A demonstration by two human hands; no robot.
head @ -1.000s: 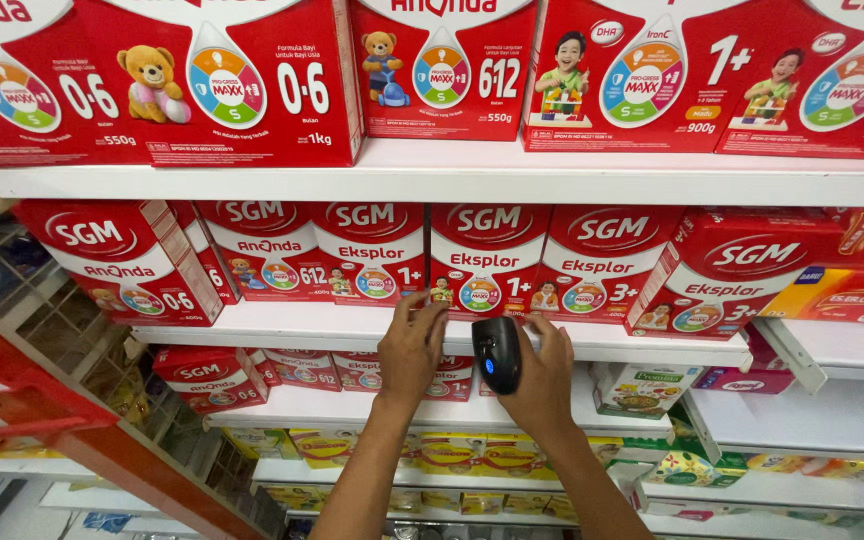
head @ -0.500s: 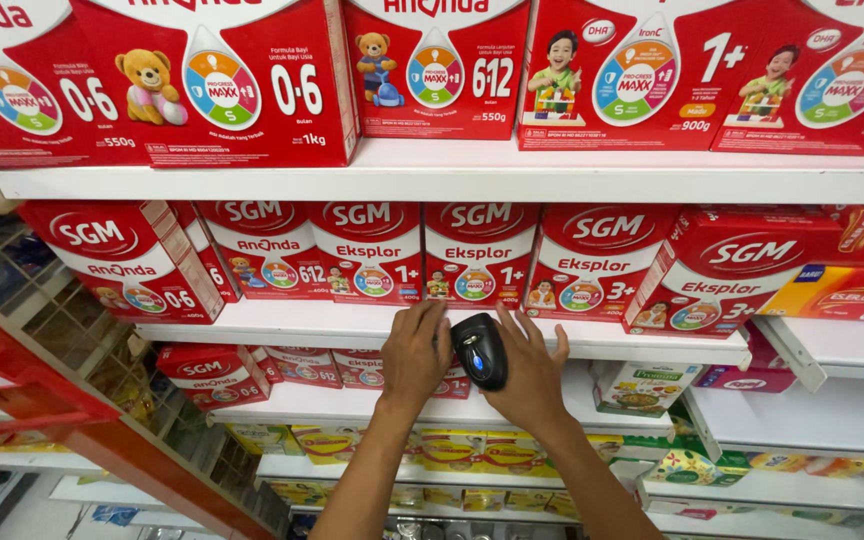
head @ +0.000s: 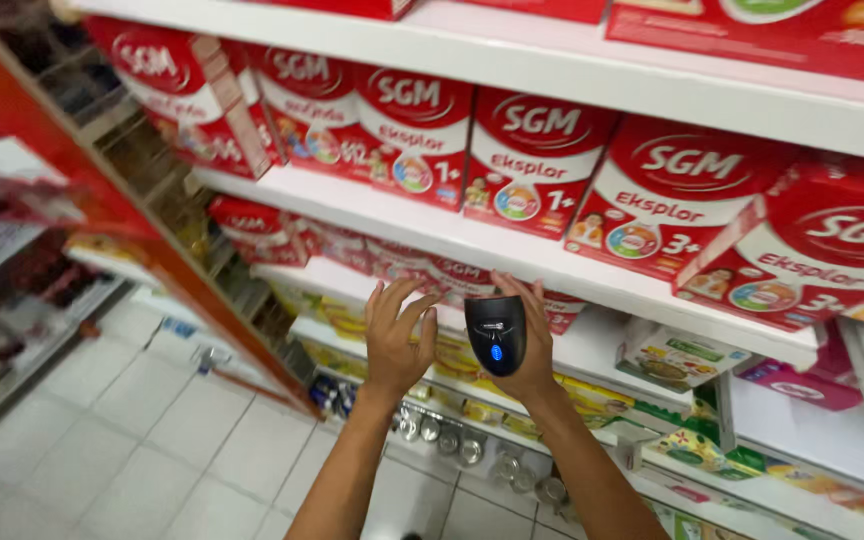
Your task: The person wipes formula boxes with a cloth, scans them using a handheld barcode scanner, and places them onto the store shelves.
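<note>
Small black handheld barcode scanner [head: 496,333] looks light, hard, smooth plastic; right hand [head: 524,345] has its grip wrapped round the body. Left hand [head: 394,335] open, fingers spread, holding nothing.

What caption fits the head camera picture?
Right hand holds a black scanner, left hand open, below red boxes.

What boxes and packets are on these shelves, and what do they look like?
Red boxes: in a row on the upper white shelf, rectangular, red with white ovals and small round pictures.
More red boxes: shelf below, at left, partly hidden.
Green-and-white box: lower shelf, at right.
Pink box: beside it, low and flat.
Yellow packets: lower still.
Black scanner: on the right hand, with a small blue light.
</note>
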